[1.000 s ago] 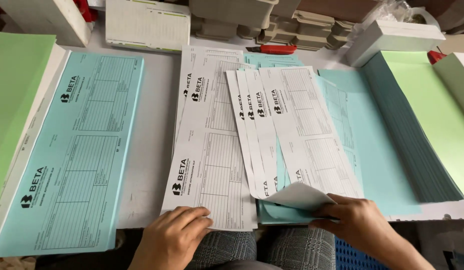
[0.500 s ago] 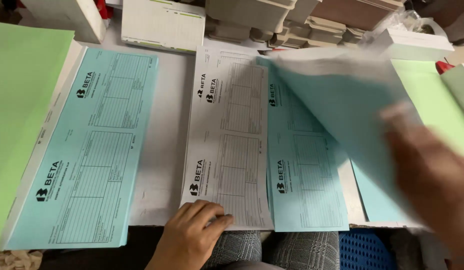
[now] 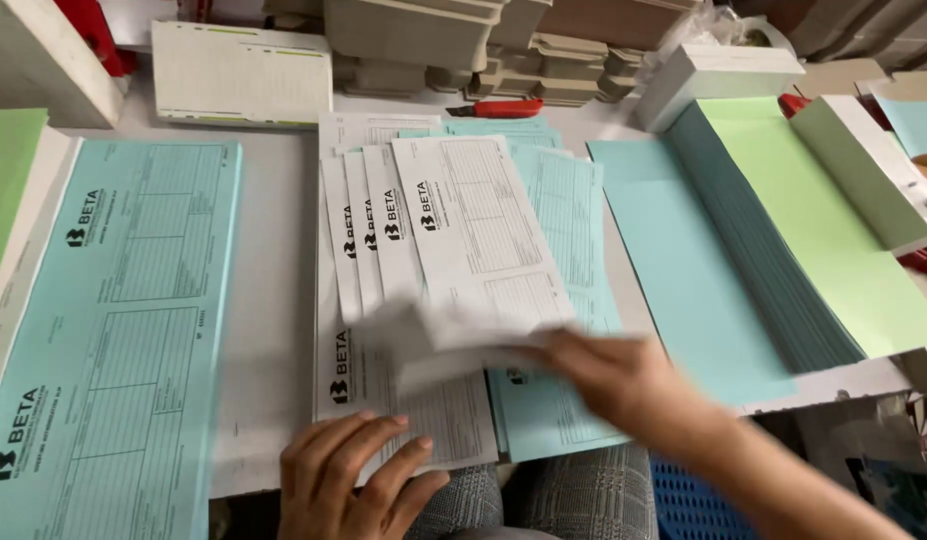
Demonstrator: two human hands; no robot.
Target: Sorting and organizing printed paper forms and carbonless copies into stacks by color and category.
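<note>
Left hand (image 3: 359, 478) lies flat, gripping nothing, pinning the white stack (image 3: 384, 400) at the table's near edge. Right hand (image 3: 609, 375), blurred, pinches fanned white forms (image 3: 454, 240) above it. Risk: the fan could slip askew.

Pale grey worktop (image 3: 279, 330), covered largely by paper. At the left edge: a green sheet stack (image 3: 9, 190), then a large blue form stack (image 3: 114, 330). At the centre: white forms (image 3: 424, 240) fanned over blue forms (image 3: 569, 215). Toward the right edge: fanned blue sheets (image 3: 704, 260) topped by a green sheet (image 3: 834, 250). Along the far edge: a white pad (image 3: 242, 75), a red cutter (image 3: 504, 107), grey cardboard stacks (image 3: 434, 40).
</note>
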